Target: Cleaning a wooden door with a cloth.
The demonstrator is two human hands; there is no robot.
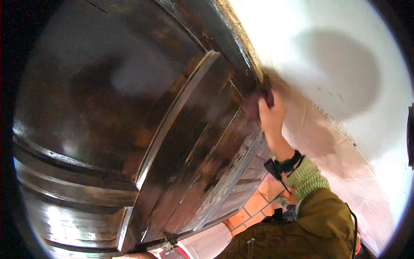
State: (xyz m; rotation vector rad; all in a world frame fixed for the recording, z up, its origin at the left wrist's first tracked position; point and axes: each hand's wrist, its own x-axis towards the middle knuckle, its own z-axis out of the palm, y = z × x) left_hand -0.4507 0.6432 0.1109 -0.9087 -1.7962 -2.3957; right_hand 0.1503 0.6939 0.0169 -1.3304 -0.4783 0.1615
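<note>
A large dark-brown wooden panelled door (181,136) with raised moulding strips fills the left and middle of the view. My right hand (273,111) is closed around a dark maroon cloth (254,105), pressed to the door's edge beside the wall. The cloth is bunched and partly blurred. A black strap (288,163) circles that wrist, below a green knitted cuff. At the bottom rim a sliver of my left hand (140,255) shows at the door's lower edge. Most of it is cut off, so its grip cannot be made out.
A white wall (343,81) with pale pinkish tiles (336,162) along it rises on the right. Orange floor tiles (244,217) show below the door. A whitish container (207,241) stands by the lower edge, near a metal latch-like fitting (168,242).
</note>
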